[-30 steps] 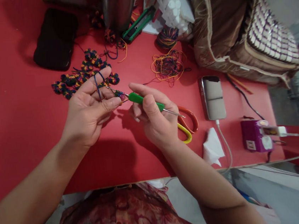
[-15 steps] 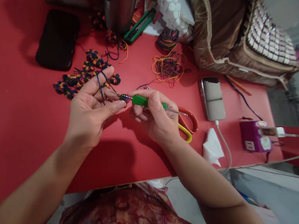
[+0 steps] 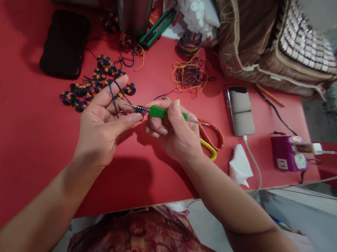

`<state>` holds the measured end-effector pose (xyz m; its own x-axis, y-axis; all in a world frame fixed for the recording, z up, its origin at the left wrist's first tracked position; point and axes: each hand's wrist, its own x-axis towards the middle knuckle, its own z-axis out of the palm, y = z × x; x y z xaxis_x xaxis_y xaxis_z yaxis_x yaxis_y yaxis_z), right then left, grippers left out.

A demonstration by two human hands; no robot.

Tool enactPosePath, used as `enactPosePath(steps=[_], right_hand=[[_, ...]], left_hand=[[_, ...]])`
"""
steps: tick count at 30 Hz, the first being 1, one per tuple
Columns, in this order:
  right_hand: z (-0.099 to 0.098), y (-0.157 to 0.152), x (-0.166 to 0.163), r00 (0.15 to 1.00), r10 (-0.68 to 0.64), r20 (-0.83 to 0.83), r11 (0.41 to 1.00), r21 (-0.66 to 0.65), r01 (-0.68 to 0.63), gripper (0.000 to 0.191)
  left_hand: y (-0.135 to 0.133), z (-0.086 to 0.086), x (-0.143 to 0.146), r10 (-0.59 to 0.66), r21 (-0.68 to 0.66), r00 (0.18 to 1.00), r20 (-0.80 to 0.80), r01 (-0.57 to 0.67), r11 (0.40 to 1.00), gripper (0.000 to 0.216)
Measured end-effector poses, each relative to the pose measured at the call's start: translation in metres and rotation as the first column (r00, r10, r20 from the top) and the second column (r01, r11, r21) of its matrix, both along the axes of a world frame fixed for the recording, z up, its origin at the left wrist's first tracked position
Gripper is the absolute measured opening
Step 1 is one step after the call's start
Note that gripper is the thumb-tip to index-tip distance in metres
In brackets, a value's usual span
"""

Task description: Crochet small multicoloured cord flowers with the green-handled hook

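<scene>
My right hand (image 3: 176, 131) grips a crochet hook (image 3: 158, 112) by its green handle, its thin metal shaft pointing left. Dark loops of yarn sit around the shaft near a small crocheted piece (image 3: 141, 110). My left hand (image 3: 103, 120) pinches that piece between thumb and fingers. Dark blue yarn (image 3: 112, 95) runs over the raised left index finger. Behind the left hand lie several crocheted flower-like pieces (image 3: 78, 96) in navy, yellow and pink. Scissors (image 3: 214, 135) with orange and yellow handles are partly hidden under my right hand.
On the red table (image 3: 24, 157) lie a black case-like object (image 3: 65, 44), a green cutter (image 3: 158, 29), tangled yarn (image 3: 190, 75), a yarn ball (image 3: 190, 43), a phone (image 3: 240, 110), a tissue (image 3: 240, 166) and a purple plug box (image 3: 287, 153). A brown bag (image 3: 245, 29) stands at back right.
My right hand has turned slightly, and its thumb sits a little higher on the hook's handle. The left hand stays almost still with the crocheted piece.
</scene>
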<state>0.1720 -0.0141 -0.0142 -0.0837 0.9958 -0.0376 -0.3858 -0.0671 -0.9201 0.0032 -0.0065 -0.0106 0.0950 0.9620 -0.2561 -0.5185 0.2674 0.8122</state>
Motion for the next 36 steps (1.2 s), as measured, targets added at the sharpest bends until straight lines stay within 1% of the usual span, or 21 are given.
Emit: enactPosePath(steps=[7, 10, 14, 16, 19, 21, 22, 23, 25, 26, 27, 28, 29, 31, 32, 34, 36], right_hand=[[0.001, 0.003, -0.002, 0.996, 0.028, -0.08, 1.0, -0.01, -0.029, 0.038], [-0.001, 0.005, -0.002, 0.997, 0.032, -0.072, 0.999, -0.024, -0.034, 0.041], [-0.006, 0.004, -0.004, 0.998, 0.03, -0.062, 0.999, -0.025, -0.032, 0.042], [-0.009, 0.002, -0.004, 0.999, -0.001, -0.04, 1.0, 0.029, 0.002, 0.039], [-0.015, 0.001, 0.0, 0.997, -0.033, 0.077, 0.98, 0.198, 0.017, 0.032], [-0.017, 0.002, 0.004, 0.971, -0.085, 0.224, 0.941, 0.338, 0.004, 0.028], [-0.018, 0.002, 0.006, 0.941, -0.135, 0.31, 0.91, 0.414, -0.006, 0.026], [-0.018, 0.002, 0.007, 0.896, -0.2, 0.396, 0.871, 0.491, -0.022, 0.025], [-0.019, 0.002, 0.008, 0.778, -0.353, 0.52, 0.772, 0.632, -0.073, 0.022], [-0.019, 0.001, 0.008, 0.723, -0.416, 0.551, 0.724, 0.682, -0.103, 0.021], [-0.019, 0.0, 0.007, 0.686, -0.464, 0.561, 0.688, 0.716, -0.12, 0.022], [-0.02, -0.001, 0.007, 0.672, -0.489, 0.556, 0.666, 0.736, -0.124, 0.024], [-0.02, -0.002, 0.006, 0.681, -0.49, 0.544, 0.66, 0.742, -0.118, 0.026], [-0.021, -0.005, 0.005, 0.746, -0.449, 0.491, 0.676, 0.733, -0.075, 0.03], [-0.021, -0.006, 0.004, 0.79, -0.414, 0.452, 0.7, 0.713, -0.041, 0.031], [-0.021, -0.007, 0.002, 0.88, -0.323, 0.348, 0.78, 0.624, 0.039, 0.03], [-0.02, -0.006, -0.002, 0.958, -0.205, 0.202, 0.884, 0.458, 0.092, 0.03]], left_hand=[[0.001, 0.003, 0.003, 0.062, -0.001, 0.998, 0.011, -0.062, 0.998, 0.066], [0.002, 0.001, 0.002, 0.065, 0.003, 0.998, 0.001, -0.065, 0.998, 0.068], [0.003, -0.003, 0.003, 0.056, 0.022, 0.998, -0.009, -0.056, 0.998, 0.062], [0.004, -0.005, 0.005, 0.056, 0.031, 0.998, -0.009, -0.056, 0.998, 0.058], [0.003, -0.004, 0.009, 0.071, 0.037, 0.997, -0.019, -0.07, 0.997, 0.053], [0.001, -0.002, 0.012, 0.092, 0.021, 0.995, -0.029, -0.092, 0.996, 0.052], [0.0, -0.001, 0.014, 0.101, 0.012, 0.994, -0.036, -0.1, 0.995, 0.054], [0.0, 0.0, 0.016, 0.11, 0.009, 0.993, -0.043, -0.11, 0.994, 0.056], [-0.002, 0.0, 0.018, 0.128, 0.016, 0.99, -0.055, -0.127, 0.992, 0.059], [-0.002, 0.001, 0.018, 0.133, 0.018, 0.99, -0.055, -0.132, 0.991, 0.059], [-0.001, 0.001, 0.018, 0.131, 0.019, 0.99, -0.047, -0.131, 0.991, 0.057], [-0.001, 0.002, 0.017, 0.118, 0.019, 0.993, -0.033, -0.117, 0.993, 0.054], [0.0, 0.003, 0.015, 0.095, 0.018, 0.995, -0.018, -0.094, 0.995, 0.05], [0.003, 0.006, 0.01, 0.029, 0.024, 1.0, 0.003, -0.029, 0.999, 0.05], [0.004, 0.008, 0.008, 0.0, 0.027, 1.0, 0.005, 0.0, 1.0, 0.052], [0.006, 0.013, 0.004, -0.022, 0.032, 1.0, -0.002, 0.022, 0.999, 0.06], [0.007, 0.017, 0.002, -0.009, 0.04, 1.0, -0.011, 0.009, 0.999, 0.066]])
